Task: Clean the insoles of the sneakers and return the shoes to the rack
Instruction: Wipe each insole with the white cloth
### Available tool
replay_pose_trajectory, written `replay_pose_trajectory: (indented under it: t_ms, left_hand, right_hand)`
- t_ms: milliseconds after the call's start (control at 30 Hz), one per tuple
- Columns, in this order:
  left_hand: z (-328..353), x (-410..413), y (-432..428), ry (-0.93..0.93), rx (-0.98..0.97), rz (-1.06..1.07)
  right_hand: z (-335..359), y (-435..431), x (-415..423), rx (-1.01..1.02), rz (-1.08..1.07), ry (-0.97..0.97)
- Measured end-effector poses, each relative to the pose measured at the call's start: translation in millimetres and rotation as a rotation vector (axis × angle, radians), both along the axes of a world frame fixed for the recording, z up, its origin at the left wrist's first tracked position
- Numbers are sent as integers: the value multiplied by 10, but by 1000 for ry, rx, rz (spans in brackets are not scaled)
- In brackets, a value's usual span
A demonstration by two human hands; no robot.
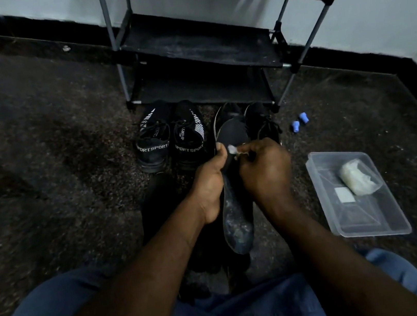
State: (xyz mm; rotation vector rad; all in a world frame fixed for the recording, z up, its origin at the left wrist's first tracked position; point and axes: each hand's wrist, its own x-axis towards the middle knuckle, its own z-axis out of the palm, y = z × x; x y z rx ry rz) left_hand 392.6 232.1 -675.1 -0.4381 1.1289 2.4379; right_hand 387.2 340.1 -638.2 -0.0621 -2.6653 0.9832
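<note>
Before the shoe rack (196, 48) we have the SPORT sneakers (170, 142) on the floor (39, 156), another pair (261, 122) at their right. Right of the insole (235, 216) a plastic container (323, 194) holds a bag (357, 176), two caps (299, 122) behind it.

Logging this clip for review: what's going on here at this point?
A seated person is cleaning a dark insole. The left hand grips it along one edge, while the right hand pinches a small white wad against its upper part. The insole's lower end looks dusty. Two pairs of black sneakers stand on the floor in front of the rack. A clear container holding white supplies sits to the person's right.
</note>
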Motion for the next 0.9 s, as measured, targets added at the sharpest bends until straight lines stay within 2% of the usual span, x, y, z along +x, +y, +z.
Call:
replay_pose_trajectory:
  t_ms: [133,333,533,733,900]
  left_hand:
    - [-24,-29,-51,13,-52,33]
    - [-62,-16,25,-8,27,-8]
    - [-73,-59,-57,18,37,51]
    - [5,-6,3,24,74,21]
    - [16,-30,-56,39,63,23]
  right_hand:
    - [-39,-87,176,49,162,73]
    - [-97,95,-12,49,-35,-7]
    - [-100,-77,322,77,217,93]
    - [-88,146,37,89,-36,42]
    - [-77,-59,293,72,164,123]
